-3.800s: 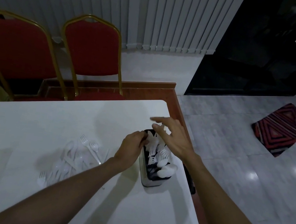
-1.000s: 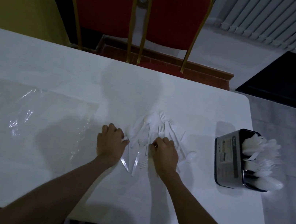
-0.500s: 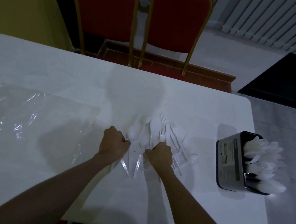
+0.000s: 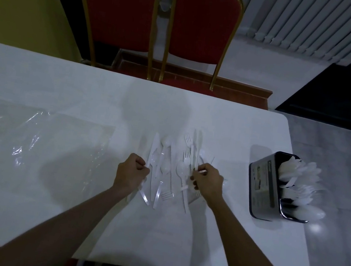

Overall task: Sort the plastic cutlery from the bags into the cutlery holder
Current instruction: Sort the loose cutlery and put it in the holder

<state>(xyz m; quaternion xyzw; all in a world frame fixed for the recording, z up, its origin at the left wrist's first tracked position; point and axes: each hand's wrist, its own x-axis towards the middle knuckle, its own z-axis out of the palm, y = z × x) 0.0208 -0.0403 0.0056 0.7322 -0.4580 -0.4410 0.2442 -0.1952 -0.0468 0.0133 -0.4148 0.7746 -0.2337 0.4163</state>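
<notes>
On the tabletop (image 4: 80, 95) the loose plastic cutlery (image 4: 163, 167) lies between both hands, probably for gathering by kind: the right hand (image 4: 208, 181) pinches a white handle (image 4: 202, 171), the left hand (image 4: 130, 171) has a curled grip whose content I cannot tell, and the cutlery holder (image 4: 262, 186) waits well apart at the right.

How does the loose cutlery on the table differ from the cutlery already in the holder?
The loose cutlery lies flat and spread out on the table; the sorted cutlery leans packed in the cutlery holder, with its ends sticking out past the rim. The loose cutlery plainly mixes forks, spoons and knives; the sorted cutlery is too bunched to tell the kinds apart. Both are white plastic.
</notes>
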